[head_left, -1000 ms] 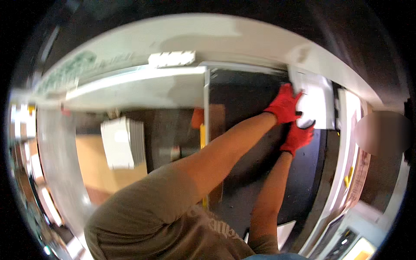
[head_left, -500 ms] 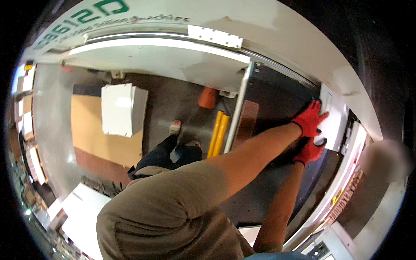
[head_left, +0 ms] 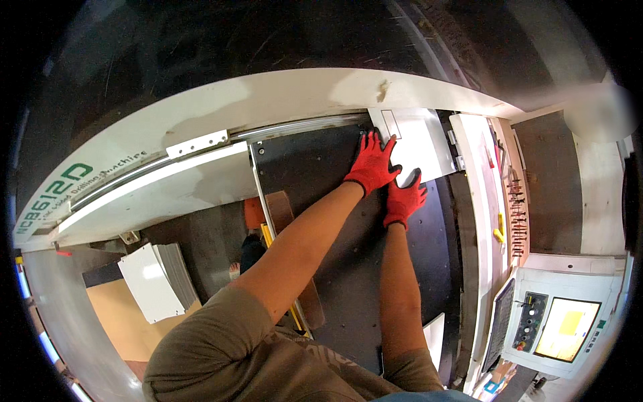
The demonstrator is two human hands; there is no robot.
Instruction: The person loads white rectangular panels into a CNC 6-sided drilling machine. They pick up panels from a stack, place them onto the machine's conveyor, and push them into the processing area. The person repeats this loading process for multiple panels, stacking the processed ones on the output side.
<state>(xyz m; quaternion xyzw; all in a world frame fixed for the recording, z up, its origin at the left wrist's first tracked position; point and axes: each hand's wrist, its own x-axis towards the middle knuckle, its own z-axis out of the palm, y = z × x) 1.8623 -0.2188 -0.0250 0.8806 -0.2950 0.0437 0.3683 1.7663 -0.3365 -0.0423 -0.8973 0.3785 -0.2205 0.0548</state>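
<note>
A white panel [head_left: 425, 149] lies on the black machine bed, against the long rail at its far side. A thin rectangular outline shows near the panel's left edge. My left hand [head_left: 372, 165], in a red glove with dark fingertips, is spread out at that left edge, its fingers reaching onto the panel. Close beside it, my right hand [head_left: 406, 199] wears a matching glove and rests at the panel's near edge. Its thumb and fingers are apart, and neither hand is wrapped round anything.
Left of the black bed [head_left: 348, 275] stand a stack of white boards [head_left: 151, 281] and yellow bars [head_left: 295, 311]. To the right are a white ledge [head_left: 483, 194], a row of drill bits [head_left: 516, 218] and a control console [head_left: 546, 315] with a lit screen. Another white piece [head_left: 434, 340] lies near my right forearm.
My view has swung to the right, bringing the control console into full sight. Both gloved hands stay at the white panel, with the left fingers spread at its edge.
</note>
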